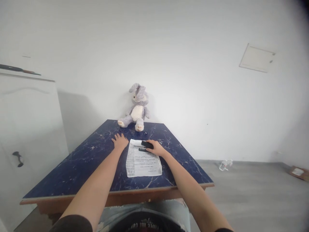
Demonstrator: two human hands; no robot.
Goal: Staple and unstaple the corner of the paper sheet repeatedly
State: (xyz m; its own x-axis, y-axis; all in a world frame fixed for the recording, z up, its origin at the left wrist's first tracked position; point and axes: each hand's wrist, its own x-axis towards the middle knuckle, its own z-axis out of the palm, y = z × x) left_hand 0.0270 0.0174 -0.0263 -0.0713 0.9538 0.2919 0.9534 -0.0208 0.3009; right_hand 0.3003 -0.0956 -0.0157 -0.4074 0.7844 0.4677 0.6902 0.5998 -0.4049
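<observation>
A printed stack of paper (143, 161) lies on the dark blue marbled table (79, 164). A black stapler (146, 145) sits over the paper's far edge, and my right hand (156, 148) grips it from the right. My left hand (120, 141) rests flat on the tabletop with fingers spread, just left of the paper's far corner, holding nothing.
A grey and white plush rabbit (136, 108) sits at the table's far edge against the white wall. A white cabinet (26, 129) stands to the left. On the grey floor to the right lie a clear plastic bottle (224, 165) and a cardboard box (299, 172).
</observation>
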